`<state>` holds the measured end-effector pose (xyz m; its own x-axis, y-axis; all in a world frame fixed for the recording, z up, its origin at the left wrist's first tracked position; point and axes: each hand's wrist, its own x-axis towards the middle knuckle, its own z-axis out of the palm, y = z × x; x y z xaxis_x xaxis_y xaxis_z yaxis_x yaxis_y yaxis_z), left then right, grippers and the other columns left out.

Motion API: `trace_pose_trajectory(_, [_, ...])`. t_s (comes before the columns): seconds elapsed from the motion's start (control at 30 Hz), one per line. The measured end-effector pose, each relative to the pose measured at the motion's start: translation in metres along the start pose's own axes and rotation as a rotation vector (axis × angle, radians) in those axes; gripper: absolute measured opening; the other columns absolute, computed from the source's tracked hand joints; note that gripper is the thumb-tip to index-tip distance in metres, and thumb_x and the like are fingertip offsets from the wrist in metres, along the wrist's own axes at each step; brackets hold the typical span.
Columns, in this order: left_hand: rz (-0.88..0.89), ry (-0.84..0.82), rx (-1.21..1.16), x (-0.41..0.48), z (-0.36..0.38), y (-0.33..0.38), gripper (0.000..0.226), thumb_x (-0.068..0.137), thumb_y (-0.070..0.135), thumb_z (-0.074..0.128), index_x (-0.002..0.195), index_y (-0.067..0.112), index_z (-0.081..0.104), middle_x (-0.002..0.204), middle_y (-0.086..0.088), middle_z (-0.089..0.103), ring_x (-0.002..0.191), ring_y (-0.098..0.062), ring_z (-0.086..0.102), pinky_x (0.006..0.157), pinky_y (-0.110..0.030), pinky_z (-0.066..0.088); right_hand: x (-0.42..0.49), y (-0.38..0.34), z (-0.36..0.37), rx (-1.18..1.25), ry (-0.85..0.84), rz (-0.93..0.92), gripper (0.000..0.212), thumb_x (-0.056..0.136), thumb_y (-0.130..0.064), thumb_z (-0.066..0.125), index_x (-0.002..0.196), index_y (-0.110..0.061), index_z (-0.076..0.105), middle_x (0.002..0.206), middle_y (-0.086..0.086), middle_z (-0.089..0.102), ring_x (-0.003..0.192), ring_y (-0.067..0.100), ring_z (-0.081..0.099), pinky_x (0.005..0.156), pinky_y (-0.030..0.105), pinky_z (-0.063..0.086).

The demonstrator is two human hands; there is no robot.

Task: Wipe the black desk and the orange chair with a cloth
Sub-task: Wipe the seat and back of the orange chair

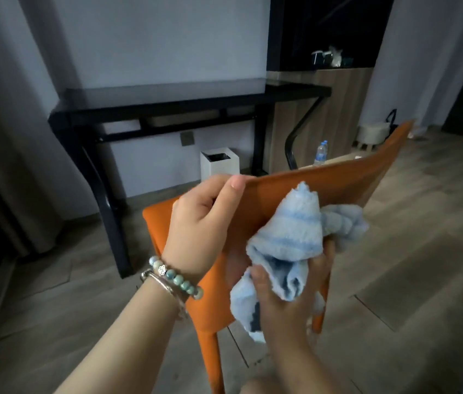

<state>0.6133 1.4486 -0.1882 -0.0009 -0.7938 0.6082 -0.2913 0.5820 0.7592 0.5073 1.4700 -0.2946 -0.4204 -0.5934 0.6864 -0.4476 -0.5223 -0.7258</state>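
L hand point(202, 223) grips orange chair point(338, 180) top edge, left end. R hand point(284, 297) fingers curled round cloth point(295, 231), pressed on chair back — edge runs right & far, R hand nearer. Black desk point(167, 106) far behind.

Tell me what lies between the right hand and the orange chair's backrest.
The head view shows the blue cloth, bunched in the right hand, against the orange chair backrest.
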Motion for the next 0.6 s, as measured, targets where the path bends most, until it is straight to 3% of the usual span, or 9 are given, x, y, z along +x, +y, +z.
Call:
trace_pose_trajectory(0.07, [0.028, 0.051, -0.040, -0.005, 0.006, -0.004, 0.038, 0.082, 0.053, 0.043, 0.052, 0.032, 0.054, 0.049, 0.013, 0.037, 0.051, -0.003, 0.034, 0.053, -0.027, 0.029, -0.003, 0.009, 0.009, 0.083, 0.049, -0.066, 0.061, 0.073, -0.082, 0.045, 0.123, -0.049, 0.038, 0.139, 0.017, 0.042, 0.133, 0.030, 0.036, 0.107, 0.053, 0.033])
trace_pose_trajectory(0.13, [0.021, 0.082, -0.073, -0.008, 0.010, -0.005, 0.043, 0.085, 0.047, 0.047, 0.046, 0.030, 0.046, 0.046, 0.013, 0.030, 0.050, -0.006, 0.027, 0.052, -0.030, 0.024, -0.005, 0.010, 0.012, 0.128, 0.121, -0.136, 0.056, 0.083, -0.074, 0.040, 0.112, -0.027, 0.048, 0.135, 0.015, 0.045, 0.131, 0.025, 0.036, 0.106, 0.046, 0.034])
trace_pose_trajectory(0.23, [-0.019, 0.123, -0.210, -0.009, 0.012, -0.005, 0.043, 0.085, 0.040, 0.052, 0.047, 0.025, 0.037, 0.049, 0.011, 0.029, 0.051, -0.010, 0.026, 0.051, -0.031, 0.022, 0.007, -0.003, 0.012, 0.046, 0.234, -0.414, 0.033, 0.084, -0.045, 0.059, 0.102, -0.019, 0.049, 0.119, -0.002, 0.048, 0.112, 0.018, 0.047, 0.092, 0.045, 0.044])
trace_pose_trajectory(0.3, [-0.038, 0.138, -0.276, -0.010, 0.016, -0.003, 0.039, 0.086, 0.036, 0.056, 0.055, 0.016, 0.044, 0.056, -0.004, 0.033, 0.057, -0.017, 0.030, 0.055, -0.031, 0.026, 0.028, -0.011, 0.011, -0.015, 0.260, -0.574, 0.040, 0.078, -0.033, 0.063, 0.110, -0.017, 0.047, 0.114, 0.000, 0.048, 0.106, 0.023, 0.051, 0.091, 0.045, 0.044])
trace_pose_trajectory(0.37, [-0.054, 0.160, -0.300, -0.009, 0.018, 0.000, 0.040, 0.085, 0.032, 0.060, 0.060, 0.004, 0.046, 0.058, -0.006, 0.034, 0.059, -0.019, 0.032, 0.055, -0.031, 0.026, 0.053, -0.008, 0.005, -0.069, 0.289, -0.665, 0.045, 0.079, -0.032, 0.062, 0.118, -0.016, 0.045, 0.119, 0.007, 0.049, 0.111, 0.028, 0.051, 0.096, 0.042, 0.041])
trace_pose_trajectory(0.5, [-0.043, 0.178, -0.253, -0.010, 0.020, 0.004, 0.060, 0.080, 0.047, 0.059, 0.066, -0.009, 0.043, 0.063, -0.011, 0.035, 0.060, -0.026, 0.032, 0.061, -0.039, 0.027, 0.107, 0.019, -0.038, 0.007, 0.339, -0.518, 0.057, 0.074, -0.017, 0.066, 0.125, -0.006, 0.044, 0.132, 0.018, 0.043, 0.129, 0.011, 0.036, 0.106, 0.031, 0.035])
trace_pose_trajectory(0.6, [-0.056, 0.257, -0.181, -0.013, 0.026, 0.010, 0.047, 0.081, 0.048, 0.063, 0.059, 0.007, 0.054, 0.056, -0.009, 0.033, 0.056, -0.024, 0.031, 0.057, -0.035, 0.029, 0.121, 0.056, -0.072, 0.126, 0.342, -0.248, 0.057, 0.069, -0.005, 0.068, 0.123, -0.005, 0.048, 0.129, 0.014, 0.046, 0.122, 0.028, 0.042, 0.098, 0.050, 0.042])
